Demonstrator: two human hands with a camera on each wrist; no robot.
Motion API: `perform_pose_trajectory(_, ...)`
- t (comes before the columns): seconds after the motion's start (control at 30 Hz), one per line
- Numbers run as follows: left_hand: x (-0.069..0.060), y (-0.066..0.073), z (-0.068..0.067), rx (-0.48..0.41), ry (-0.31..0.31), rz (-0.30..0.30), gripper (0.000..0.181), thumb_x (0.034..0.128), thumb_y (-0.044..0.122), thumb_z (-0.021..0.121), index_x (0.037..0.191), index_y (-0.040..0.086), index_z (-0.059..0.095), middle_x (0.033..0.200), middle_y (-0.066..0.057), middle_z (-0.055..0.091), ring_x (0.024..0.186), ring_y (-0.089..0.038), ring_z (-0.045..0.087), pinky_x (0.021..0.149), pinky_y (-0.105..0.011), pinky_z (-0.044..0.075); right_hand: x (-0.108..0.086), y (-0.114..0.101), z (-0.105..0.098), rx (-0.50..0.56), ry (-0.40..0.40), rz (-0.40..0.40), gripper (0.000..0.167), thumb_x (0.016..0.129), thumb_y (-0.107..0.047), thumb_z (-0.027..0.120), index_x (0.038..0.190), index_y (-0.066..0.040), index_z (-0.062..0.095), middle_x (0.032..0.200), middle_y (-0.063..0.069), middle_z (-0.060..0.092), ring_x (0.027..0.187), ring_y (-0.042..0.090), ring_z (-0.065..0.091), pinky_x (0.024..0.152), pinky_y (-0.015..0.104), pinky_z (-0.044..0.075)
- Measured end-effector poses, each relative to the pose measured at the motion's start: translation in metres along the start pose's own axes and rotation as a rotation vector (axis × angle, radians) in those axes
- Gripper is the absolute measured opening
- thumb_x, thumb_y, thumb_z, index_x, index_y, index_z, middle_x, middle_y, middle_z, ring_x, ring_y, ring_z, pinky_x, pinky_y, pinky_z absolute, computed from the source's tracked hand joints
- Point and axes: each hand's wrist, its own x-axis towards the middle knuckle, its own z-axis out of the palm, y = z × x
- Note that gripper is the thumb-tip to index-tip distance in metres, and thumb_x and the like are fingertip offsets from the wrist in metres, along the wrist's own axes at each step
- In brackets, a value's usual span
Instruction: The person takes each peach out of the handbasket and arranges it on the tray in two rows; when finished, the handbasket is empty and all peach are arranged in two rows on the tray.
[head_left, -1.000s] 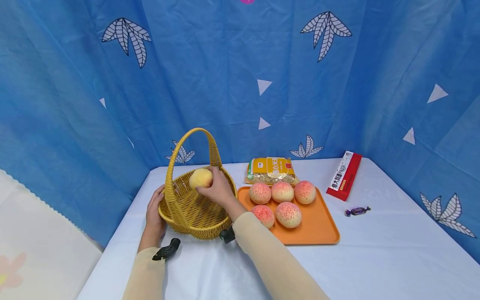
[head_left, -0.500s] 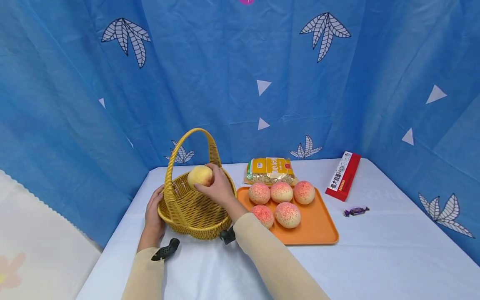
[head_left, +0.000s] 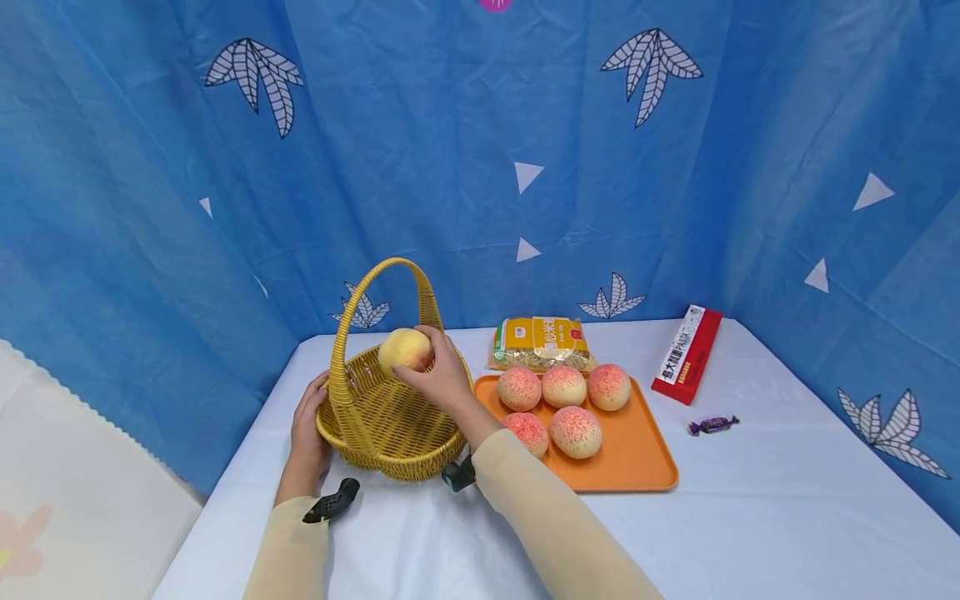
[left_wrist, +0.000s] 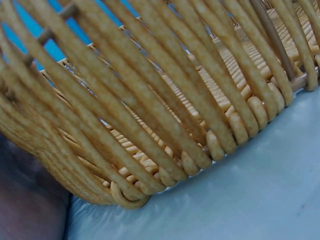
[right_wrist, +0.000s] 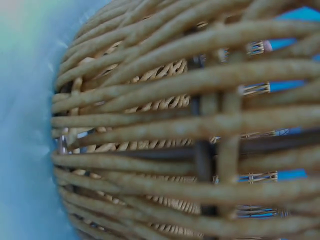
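In the head view, my right hand [head_left: 438,372] pinches a pale yellow peach [head_left: 403,351] with a reddish patch. It holds the peach over the inside of a golden wicker basket [head_left: 405,462] with a tall arched handle. My left hand [head_left: 309,421] rests along the basket's left outer side, its fingertips at the rim. The left wrist view shows the basket's weave [left_wrist: 165,100] close up, with part of the left hand [left_wrist: 30,195] at the lower left. Only the basket's weave [right_wrist: 175,130] fills the right wrist view; the right hand is hidden there.
Right of the basket, an orange tray [head_left: 633,458] bears several speckled pink peaches [head_left: 576,432]. A yellow food packet [head_left: 542,342] lies behind it. Farther right are a red and white pasta packet [head_left: 687,354] and a purple wrapped candy [head_left: 713,425]. A blue curtain [head_left: 480,167] stands behind.
The peach has risen slightly in my right hand and turned a little, so more of its reddish patch shows. My left hand and the basket stay in place.
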Motion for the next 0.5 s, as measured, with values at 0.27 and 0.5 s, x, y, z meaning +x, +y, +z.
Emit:
perform_pose_trajectory(0.27, 0.006, -0.012, -0.005, 0.006, 0.018, 0.017, 0.045, 0.1085, 0.032, 0.031, 0.152, 0.025, 0.04, 0.142, 0.016, 0.044, 0.123, 0.001, 0.048, 0.098, -0.011, 0.041, -0.001, 0.001, 0.004, -0.022, -0.013, -0.013, 0.074, 0.085, -0.048, 0.075, 0.149, -0.031, 0.041, 0.141, 0.004, 0.05, 0.12, 0.023, 0.057, 0.092, 0.044, 0.053)
perform_pose_trajectory(0.5, 0.007, -0.012, -0.005, 0.025, 0.005, 0.033, 0.045, 0.1086, 0.034, 0.032, 0.152, 0.027, 0.039, 0.143, 0.015, 0.044, 0.123, 0.001, 0.049, 0.097, -0.011, 0.042, -0.002, 0.0, 0.0, -0.005, 0.01, -0.023, 0.072, 0.085, -0.047, 0.075, 0.148, -0.033, 0.041, 0.138, 0.002, 0.052, 0.117, 0.021, 0.057, 0.09, 0.042, 0.053)
